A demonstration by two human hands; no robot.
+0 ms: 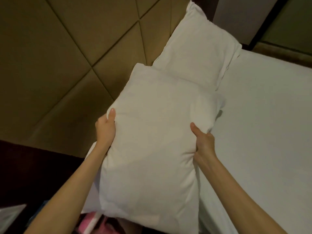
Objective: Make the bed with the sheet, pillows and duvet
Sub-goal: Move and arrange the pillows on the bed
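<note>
A white pillow (148,141) fills the middle of the head view, held over the near end of the bed. My left hand (105,127) grips its left edge, thumb on top. My right hand (202,141) pinches its right side, bunching the cloth. A second white pillow (197,53) lies flat beyond it, against the headboard. The white sheet (263,124) covers the mattress to the right, smooth and flat. No duvet is in view.
A tan padded headboard (59,65) with diagonal seams runs along the left. A dark bedside surface (25,174) lies at the lower left with a pale object on it. Something pink (99,223) shows below the pillow. The bed's far edge meets a dark frame (278,49).
</note>
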